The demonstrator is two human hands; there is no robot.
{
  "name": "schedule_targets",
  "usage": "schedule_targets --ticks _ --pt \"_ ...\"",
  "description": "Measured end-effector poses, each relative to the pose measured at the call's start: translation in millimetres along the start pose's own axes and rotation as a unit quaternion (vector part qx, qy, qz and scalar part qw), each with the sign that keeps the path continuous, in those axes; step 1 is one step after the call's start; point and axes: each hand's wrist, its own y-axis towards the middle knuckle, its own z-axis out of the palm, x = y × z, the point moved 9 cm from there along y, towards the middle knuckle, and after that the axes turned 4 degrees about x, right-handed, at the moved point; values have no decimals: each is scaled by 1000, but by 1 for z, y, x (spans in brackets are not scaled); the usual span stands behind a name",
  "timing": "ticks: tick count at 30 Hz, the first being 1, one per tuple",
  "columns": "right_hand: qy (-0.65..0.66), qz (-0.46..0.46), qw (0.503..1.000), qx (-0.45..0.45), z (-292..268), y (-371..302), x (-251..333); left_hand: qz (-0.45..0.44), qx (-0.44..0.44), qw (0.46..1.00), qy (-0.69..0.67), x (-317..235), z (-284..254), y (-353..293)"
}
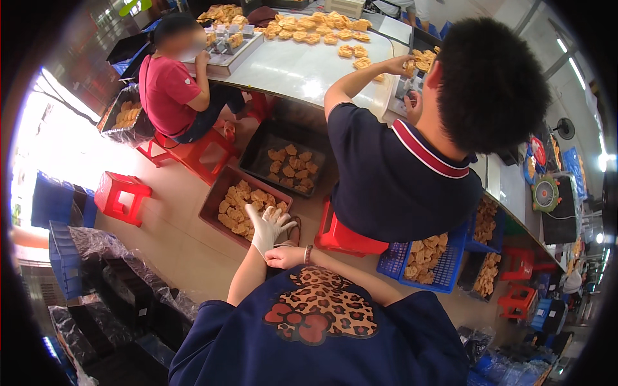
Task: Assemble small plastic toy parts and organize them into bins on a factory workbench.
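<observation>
Presently the right hand [284,257] pinches one glove [262,243] on the left hand [266,230]

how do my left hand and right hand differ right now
The left hand wears a white glove; the right hand is bare. The left hand's fingers are spread, while the right hand's are closed at the glove's cuff. Both are held in front of the body.
</observation>
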Motion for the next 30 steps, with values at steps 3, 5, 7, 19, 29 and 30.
schedule_targets --ticks 3,5,7,19,29,30 --pt "-55 18 998 18 10 5 2 -67 214 974 -39 -3 14 -2" --pt "9 62 993 -99 -8 -3 -3 -100 436 894 -36 5 46 -20" --pt "30 56 984 -164 -18 -11 -15 23 67 997 -42 -7 30 7" --pt "101 91 924 -357 -73 -35 -59 43 -59 985 157 -42 -9 39" --pt "138 174 900 -375 -160 -9 -87 -5 90 985 -148 -85 60 153" --pt "135 181 897 -380 -174 -1 -84 8 67 993 -100 -101 59 164"
